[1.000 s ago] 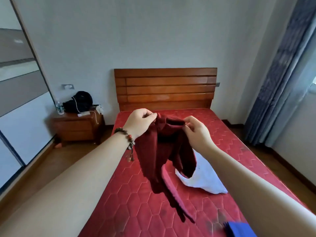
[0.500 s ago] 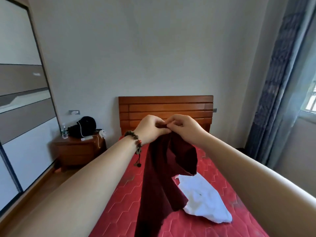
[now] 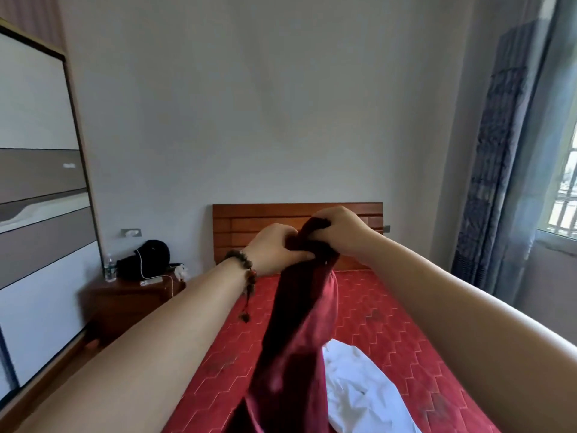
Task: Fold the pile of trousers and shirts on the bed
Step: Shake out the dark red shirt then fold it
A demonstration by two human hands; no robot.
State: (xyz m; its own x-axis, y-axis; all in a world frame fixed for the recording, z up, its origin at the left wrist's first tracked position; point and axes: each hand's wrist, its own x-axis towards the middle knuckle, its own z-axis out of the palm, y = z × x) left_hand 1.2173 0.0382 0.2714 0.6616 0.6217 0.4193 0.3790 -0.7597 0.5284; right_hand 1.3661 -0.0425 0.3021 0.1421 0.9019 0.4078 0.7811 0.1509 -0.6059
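Pale grey wall [image 3: 281, 104] fills the upper half of the frame, with a wooden headboard [image 3: 259, 220] at its foot in the centre. Below the headboard, a bed [image 3: 374, 307] with a red mattress patterned in hexagon stitching runs down to the bottom edge. At the left edge stands a wardrobe [image 3: 40, 182] with white and grey panels, and beside it, lower left of centre, a dark wooden nightstand [image 3: 125, 304] carries a black bag [image 3: 146, 259], a water bottle [image 3: 109, 270] and a white cable. Blue-grey curtains [image 3: 499, 151] hang at the right, next to a window [image 3: 565, 189].

Both arms reach up from the bottom corners and meet in front of the headboard. The left hand [image 3: 274, 248], a beaded bracelet [image 3: 245, 270] on its wrist, has its fingers curled around the upper part of a dark red garment [image 3: 296, 354]. The right hand [image 3: 340, 232], just above and to the right of it, pinches the garment's top edge with curled fingers. The two hands are close together, nearly touching.

From this grip the dark red garment hangs straight down through the centre of the frame, past the bottom edge. Whether it is a shirt or trousers cannot be told. A crumpled white garment [image 3: 359, 392] lies on the mattress at the lower right of centre, partly behind the hanging one.
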